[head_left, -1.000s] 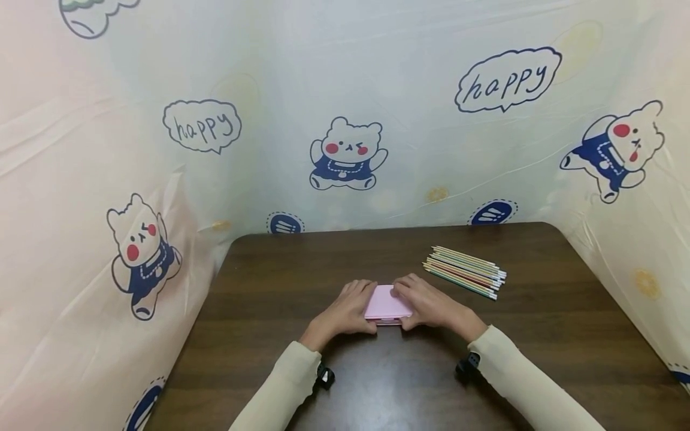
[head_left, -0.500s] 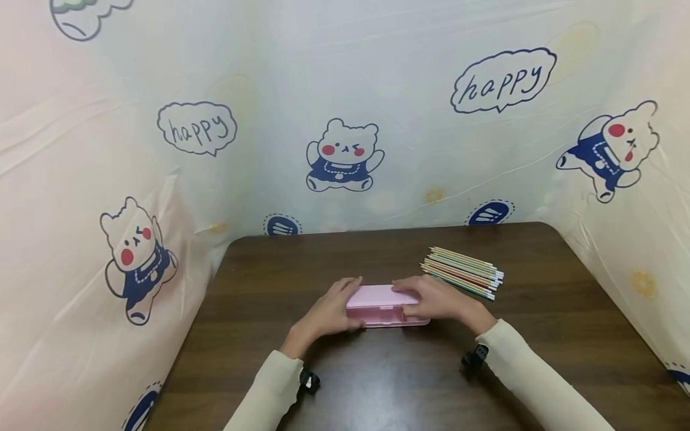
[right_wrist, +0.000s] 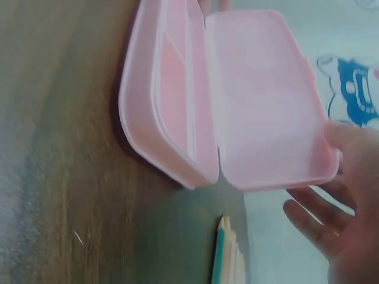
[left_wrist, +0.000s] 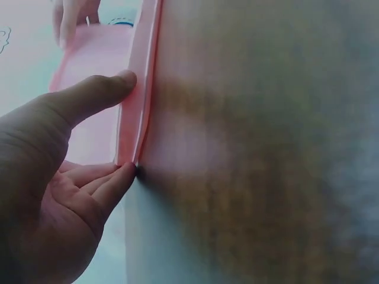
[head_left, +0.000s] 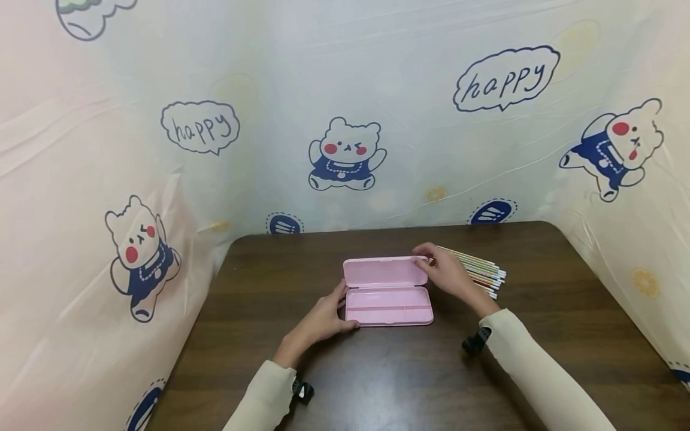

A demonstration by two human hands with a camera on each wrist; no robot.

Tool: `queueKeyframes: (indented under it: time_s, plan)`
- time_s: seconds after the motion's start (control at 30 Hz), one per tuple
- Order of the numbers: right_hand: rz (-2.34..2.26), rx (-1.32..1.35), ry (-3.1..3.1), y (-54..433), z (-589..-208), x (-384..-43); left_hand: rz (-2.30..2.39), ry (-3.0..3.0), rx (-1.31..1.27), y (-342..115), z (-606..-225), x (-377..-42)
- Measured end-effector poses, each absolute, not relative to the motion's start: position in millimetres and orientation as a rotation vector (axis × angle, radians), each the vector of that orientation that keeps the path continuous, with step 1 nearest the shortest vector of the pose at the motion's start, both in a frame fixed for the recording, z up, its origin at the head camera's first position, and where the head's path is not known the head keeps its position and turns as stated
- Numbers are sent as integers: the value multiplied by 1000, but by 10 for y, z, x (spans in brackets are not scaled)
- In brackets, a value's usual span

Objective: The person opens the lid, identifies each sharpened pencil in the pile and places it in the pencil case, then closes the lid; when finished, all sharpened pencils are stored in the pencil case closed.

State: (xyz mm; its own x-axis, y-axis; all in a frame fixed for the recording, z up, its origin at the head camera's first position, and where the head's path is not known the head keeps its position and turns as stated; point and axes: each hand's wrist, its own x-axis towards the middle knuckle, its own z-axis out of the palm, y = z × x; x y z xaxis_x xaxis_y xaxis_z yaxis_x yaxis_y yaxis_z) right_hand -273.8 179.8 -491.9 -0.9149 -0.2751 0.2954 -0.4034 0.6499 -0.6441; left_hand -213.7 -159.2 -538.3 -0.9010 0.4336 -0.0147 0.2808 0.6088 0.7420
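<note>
A pink pencil case [head_left: 372, 309] lies on the wooden table with its lid [head_left: 385, 272] swung up and back, showing a divided inside that holds nothing. My left hand [head_left: 325, 315] grips the case's left end, thumb on the front wall and fingers at the end and behind, as the left wrist view shows on the case wall [left_wrist: 137, 100]. My right hand [head_left: 446, 270] pinches the lid's right far corner; in the right wrist view the thumb lies on the inner face of the lid [right_wrist: 266, 100] with the fingers behind it.
A row of pencils [head_left: 482, 272] lies on the table [head_left: 269, 269] just right of the case, partly hidden by my right hand. A printed cloth [head_left: 420, 155] hangs behind and at both sides of the table.
The case has gone from closed to open: my right hand has swung the lid up and away from me. My left hand has moved left to the case's end. The pencils have stayed put.
</note>
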Motion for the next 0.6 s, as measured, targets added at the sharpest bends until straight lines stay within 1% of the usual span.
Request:
queueKeyframes:
  time_s: [0.13,0.3,0.5,0.6]
  plan:
    - [1135,401,-2645,1845,-5013,-2873,1107,2664,600,-1595,-5385,-2092]
    - [1146,291,-2685,1839,-5124,-2983,1057,2712,595,-1588,-5402,-2073]
    - [1130,222,-2812,1763,-5200,-3084,1043,2747,586,-1575,-5389,-2086]
    - [1099,229,-2842,1737,-5224,-3127,1030,2766,591,-1577,-5393,-2089]
